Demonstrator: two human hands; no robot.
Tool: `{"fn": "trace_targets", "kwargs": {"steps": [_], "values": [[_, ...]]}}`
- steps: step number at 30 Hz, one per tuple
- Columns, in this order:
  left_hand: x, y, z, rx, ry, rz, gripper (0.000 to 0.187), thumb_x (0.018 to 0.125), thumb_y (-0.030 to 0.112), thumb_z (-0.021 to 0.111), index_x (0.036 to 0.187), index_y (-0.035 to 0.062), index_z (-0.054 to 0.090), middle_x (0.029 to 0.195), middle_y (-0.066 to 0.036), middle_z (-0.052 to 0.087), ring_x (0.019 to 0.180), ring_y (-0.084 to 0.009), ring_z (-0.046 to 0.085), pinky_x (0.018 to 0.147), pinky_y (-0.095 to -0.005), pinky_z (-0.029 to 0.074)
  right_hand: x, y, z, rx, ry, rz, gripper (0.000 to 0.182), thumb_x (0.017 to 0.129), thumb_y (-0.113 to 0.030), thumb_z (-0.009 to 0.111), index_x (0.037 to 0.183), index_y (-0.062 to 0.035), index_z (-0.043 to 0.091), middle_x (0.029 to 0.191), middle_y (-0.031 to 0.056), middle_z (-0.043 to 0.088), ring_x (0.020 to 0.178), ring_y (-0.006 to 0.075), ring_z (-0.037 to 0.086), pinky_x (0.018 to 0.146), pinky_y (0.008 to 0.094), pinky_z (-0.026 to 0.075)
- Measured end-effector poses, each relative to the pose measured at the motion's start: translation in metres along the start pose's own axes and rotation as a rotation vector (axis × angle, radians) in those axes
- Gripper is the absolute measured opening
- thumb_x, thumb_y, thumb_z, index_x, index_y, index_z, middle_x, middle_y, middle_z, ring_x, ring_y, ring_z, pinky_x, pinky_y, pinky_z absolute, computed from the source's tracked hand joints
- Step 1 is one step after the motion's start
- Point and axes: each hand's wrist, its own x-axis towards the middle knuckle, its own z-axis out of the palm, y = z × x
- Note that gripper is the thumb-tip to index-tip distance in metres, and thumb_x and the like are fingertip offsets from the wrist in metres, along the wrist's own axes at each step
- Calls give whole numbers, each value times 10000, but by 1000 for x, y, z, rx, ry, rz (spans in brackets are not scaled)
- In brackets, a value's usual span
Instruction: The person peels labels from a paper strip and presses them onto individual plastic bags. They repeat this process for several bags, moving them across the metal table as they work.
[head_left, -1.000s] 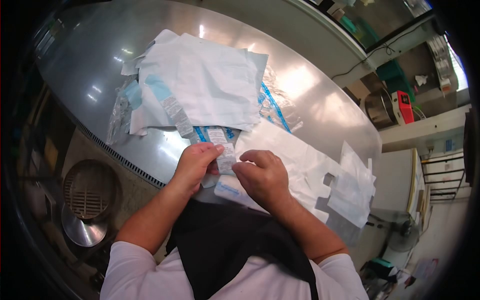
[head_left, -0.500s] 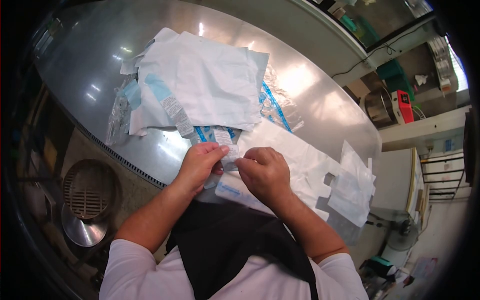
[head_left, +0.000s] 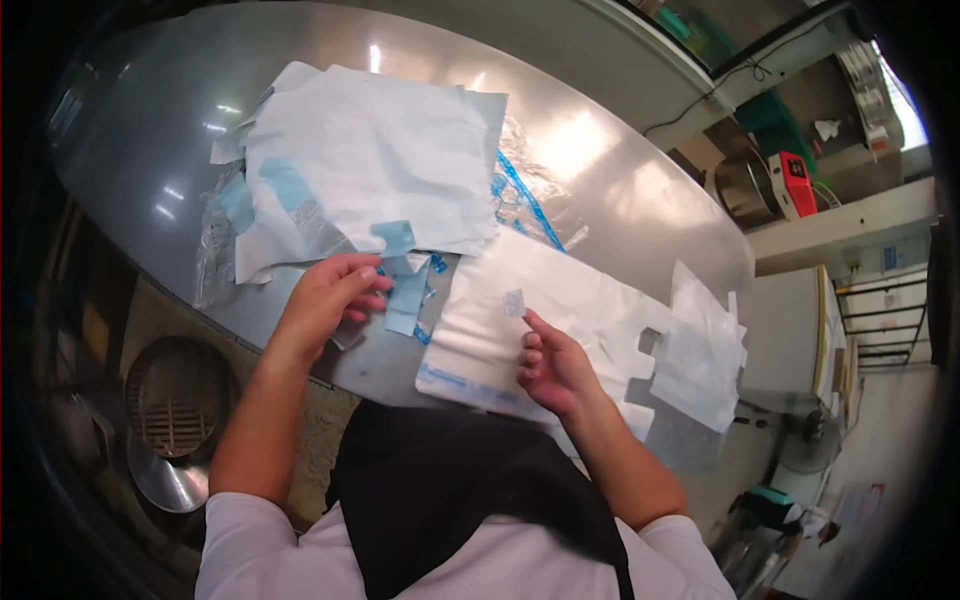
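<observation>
My right hand [head_left: 553,365] pinches a small printed sticker label [head_left: 514,303] between thumb and fingertip, above a stack of white plastic bags [head_left: 570,290] with blue print along the near edge. To the left, my left hand [head_left: 335,305] has loosely curled fingers with gaps between them and seems to hold nothing. Right beside its fingertips lies a light blue label backing strip [head_left: 405,300]; whether they touch is hard to tell. Another label strip [head_left: 300,205], blue at one end and printed along the rest, rests on a pile of white bags [head_left: 380,150].
The bags lie on a steel table [head_left: 150,160]. Clear crinkled wrapping with a blue band [head_left: 530,200] sticks out behind the pile. A translucent bag [head_left: 695,360] lies at the right edge. Below left stands a round slatted metal thing [head_left: 175,400]. A red device [head_left: 793,183] is at far right.
My hands have drawn apart. The right one has moved right with a small label; the left has moved left, and the strip they both handled now shows its blue side by the left hand.
</observation>
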Motion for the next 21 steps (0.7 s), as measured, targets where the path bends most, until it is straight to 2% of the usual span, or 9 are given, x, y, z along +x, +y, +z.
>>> {"fn": "trace_targets", "kwargs": {"steps": [4, 6, 7, 9, 12, 13, 14, 19, 21], "values": [[-8, -2, -2, 152, 48, 94, 346, 970, 187, 684, 1246, -19, 650, 1037, -81, 735, 862, -109, 666, 746, -251, 521, 0, 9, 1, 93, -1, -4, 368, 1035, -219, 580, 1394, -191, 502, 783, -67, 560, 623, 69, 513, 547, 237, 419], [-13, -4, -3, 336, 231, 308, 269, 949, 145, 713, 1167, -11, 697, 1015, -68, 729, 854, -100, 646, 752, -253, 521, 1, 14, -2, 115, 35, -10, 396, 1042, -217, 570, 1427, -191, 481, 792, -64, 564, 622, 74, 514, 553, 245, 433], [-19, 0, 5, 335, 227, 308, 269, 949, 145, 713, 1167, -11, 697, 1015, -68, 729, 854, -100, 646, 752, -253, 521, 2, 16, -5, 117, 38, -12, 396, 1042, -217, 570, 1427, -191, 481, 792, -64, 564, 622, 74, 514, 553, 245, 433], [-32, 10, 32, 309, 223, 580, 231, 940, 139, 718, 1126, 1, 717, 976, -76, 726, 838, -133, 654, 739, -259, 516, 4, 22, -12, 110, 12, 12, 418, 1046, -212, 563, 1452, -195, 464, 790, -60, 563, 627, 75, 518, 559, 250, 445], [-27, -1, 78, 777, -131, 914, 333, 878, 133, 706, 1197, 39, 707, 1192, -142, 708, 1119, -307, 663, 995, -431, 505, 1, 23, -12, 116, 6, 6, 442, 1044, -209, 564, 1473, -187, 459, 805, -57, 586, 638, 83, 535, 558, 256, 449], [-21, -19, 97, 886, -218, 948, 510, 868, 206, 695, 1340, 30, 619, 1412, -199, 588, 1347, -396, 522, 1132, -518, 394, 4, 23, -14, 111, 2, 5, 442, 1044, -209, 564, 1473, -187, 459, 805, -57, 586, 638, 83, 535, 558, 256, 449], [-13, -29, 114, 1155, -295, 889, 649, 899, 313, 651, 1449, 4, 498, 1554, -212, 445, 1462, -379, 399, 1197, -548, 297, 10, 25, -19, 114, -26, 14, 434, 1042, -207, 565, 1466, -178, 476, 819, -52, 601, 644, 90, 546, 563, 255, 453], [15, -58, 140, 1418, -399, 816, 769, 928, 463, 579, 1512, -10, 417, 1613, -193, 369, 1529, -348, 283, 1235, -568, 190, -11, 12, -19, 15, -31, -64, 445, 1031, -196, 577, 1466, -137, 503, 909, -13, 675, 688, 106, 593, 601, 249, 471], [15, -61, 138, 1446, -431, 753, 822, 948, 518, 547, 1549, -12, 365, 1639, -187, 327, 1549, -334, 241, 1247, -560, 147, -32, 7, -19, -454, 205, -358, 486, 1014, -194, 604, 1479, -110, 494, 972, 33, 707, 741, 108, 621, 638, 246, 478]]}}
